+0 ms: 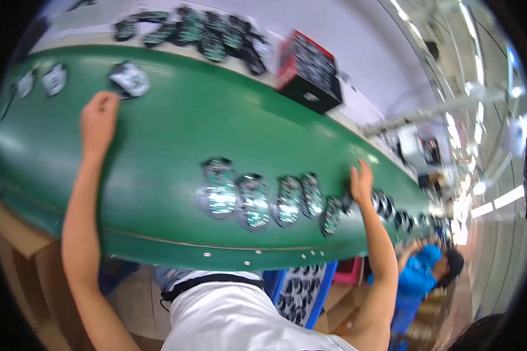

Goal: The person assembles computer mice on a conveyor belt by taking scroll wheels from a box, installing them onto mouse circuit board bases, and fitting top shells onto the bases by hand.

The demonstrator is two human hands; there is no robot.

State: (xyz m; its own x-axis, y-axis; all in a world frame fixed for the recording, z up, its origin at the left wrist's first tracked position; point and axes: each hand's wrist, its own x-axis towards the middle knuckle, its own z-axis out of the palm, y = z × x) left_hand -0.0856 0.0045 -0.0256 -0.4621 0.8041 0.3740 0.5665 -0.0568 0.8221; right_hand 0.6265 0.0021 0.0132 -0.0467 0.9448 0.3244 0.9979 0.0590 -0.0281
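Observation:
My left hand is over the far left of the green work surface, its fingers curled closed. Its fingertips are at the near edge of a rounded white-and-black part; blur hides whether they grip it. Over to the right, my right hand is open, thumb apart from the fingers. A dark part lies beside its wrist, partly hidden. Between my arms lie several elongated pieces with green circuit boards and shiny clear edges, among them one board piece and another board piece.
More white parts lie at the far left. Several green-and-black boards rest on the back ledge beside a black-and-red box. A blue crate of dark parts stands below the front edge. A person in blue works at right.

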